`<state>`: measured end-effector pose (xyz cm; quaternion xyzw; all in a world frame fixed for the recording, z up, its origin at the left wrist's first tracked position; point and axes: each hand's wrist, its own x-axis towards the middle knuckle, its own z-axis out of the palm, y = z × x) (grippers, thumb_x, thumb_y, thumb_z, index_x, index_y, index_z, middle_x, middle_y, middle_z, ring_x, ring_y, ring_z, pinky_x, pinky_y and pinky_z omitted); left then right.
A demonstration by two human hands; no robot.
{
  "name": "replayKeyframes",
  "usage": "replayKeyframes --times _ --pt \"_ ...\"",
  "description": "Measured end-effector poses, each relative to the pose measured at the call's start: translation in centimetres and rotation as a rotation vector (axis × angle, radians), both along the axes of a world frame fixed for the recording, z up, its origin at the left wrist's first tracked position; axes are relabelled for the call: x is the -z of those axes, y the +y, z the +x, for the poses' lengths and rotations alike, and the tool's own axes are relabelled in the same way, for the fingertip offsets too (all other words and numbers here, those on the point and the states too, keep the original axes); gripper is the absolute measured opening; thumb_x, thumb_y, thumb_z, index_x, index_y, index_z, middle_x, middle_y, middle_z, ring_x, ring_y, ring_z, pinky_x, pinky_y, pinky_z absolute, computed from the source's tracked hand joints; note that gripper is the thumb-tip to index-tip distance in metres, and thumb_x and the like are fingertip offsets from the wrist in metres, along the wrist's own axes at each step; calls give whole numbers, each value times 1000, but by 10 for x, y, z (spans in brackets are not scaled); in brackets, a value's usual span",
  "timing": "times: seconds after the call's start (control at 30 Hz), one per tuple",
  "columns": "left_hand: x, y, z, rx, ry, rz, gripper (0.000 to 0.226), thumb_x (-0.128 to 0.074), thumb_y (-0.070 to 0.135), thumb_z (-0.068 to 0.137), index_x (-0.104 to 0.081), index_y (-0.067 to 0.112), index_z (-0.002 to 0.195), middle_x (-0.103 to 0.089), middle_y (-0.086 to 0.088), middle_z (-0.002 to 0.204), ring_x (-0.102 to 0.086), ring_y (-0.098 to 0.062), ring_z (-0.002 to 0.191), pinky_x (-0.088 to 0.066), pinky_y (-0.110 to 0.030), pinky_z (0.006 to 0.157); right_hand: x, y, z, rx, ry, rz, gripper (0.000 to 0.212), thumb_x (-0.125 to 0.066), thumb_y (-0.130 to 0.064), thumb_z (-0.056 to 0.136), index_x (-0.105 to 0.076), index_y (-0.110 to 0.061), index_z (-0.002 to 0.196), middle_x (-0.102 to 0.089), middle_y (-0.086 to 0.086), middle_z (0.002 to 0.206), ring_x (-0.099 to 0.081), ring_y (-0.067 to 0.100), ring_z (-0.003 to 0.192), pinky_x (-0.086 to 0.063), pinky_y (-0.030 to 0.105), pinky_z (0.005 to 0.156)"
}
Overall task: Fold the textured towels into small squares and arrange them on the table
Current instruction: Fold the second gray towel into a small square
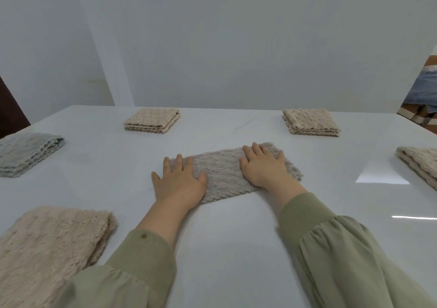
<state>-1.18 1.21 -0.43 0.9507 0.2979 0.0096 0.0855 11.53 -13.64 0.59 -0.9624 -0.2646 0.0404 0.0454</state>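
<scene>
A grey-beige textured towel [222, 172] lies as a long folded strip in the middle of the white table [236, 236]. My left hand [179, 182] presses flat on its left end, fingers straight and spread. Flat on the strip's right half rests my right hand [264, 165], fingers straight too. Folded squares lie around: a beige one [152, 120] at the back left, a beige one [309, 122] at the back right, a grey-blue one [26, 152] at the far left, a cream one [421, 165] at the right edge.
A larger fluffy beige towel [47, 248] lies folded at the near left corner. A white wall stands behind the table's back edge. Blue cloth [423, 87] and clutter show past the wall at the far right.
</scene>
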Motion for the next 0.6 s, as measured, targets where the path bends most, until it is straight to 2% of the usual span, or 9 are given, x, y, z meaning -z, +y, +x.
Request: replayKeyframes --times 0.2,0.27,0.33,0.4,0.5,0.6 --pt "0 -1 0 2 7 19 64 -12 54 95 -1 25 151 8 3 159 15 -24 145 3 -55 115 1 -10 16 108 18 -31 57 -9 -37 97 -1 -24 152 6 -1 160 6 20 146 9 55 113" --pt "-3 -3 -3 15 -35 111 63 -14 51 95 -8 23 151 5 1 159 18 -26 144 6 -56 114 1 -9 16 110 18 -45 57 -8 -37 97 -1 -24 152 7 0 159 6 21 146 10 55 113" --pt "-8 -7 -3 76 -164 252 59 -17 47 96 -18 21 149 0 -1 160 17 -27 144 7 -55 113 1 -8 17 112 2 -60 57 -9 -38 97 -2 -23 152 5 1 160 5 23 146 9 55 113" --pt "-11 -11 -1 152 -267 268 57 -16 47 97 -21 23 149 -7 0 159 13 -26 145 6 -52 114 -1 -6 18 114 -52 -51 56 -11 -38 98 -14 -19 151 -8 4 159 -3 26 146 6 58 112" --pt "-6 -16 3 240 -150 116 62 -12 57 95 -12 30 150 -6 2 159 10 -23 146 3 -49 117 -5 -3 25 89 -198 42 45 -20 -29 99 -46 -12 131 -46 7 139 -26 29 138 -8 59 112" --pt "0 -14 4 251 -55 92 65 -13 63 93 -6 33 150 1 4 160 10 -21 146 5 -48 116 -5 -4 37 50 -223 63 36 -32 -14 95 -49 -14 127 -54 4 130 -28 26 137 -8 55 113"
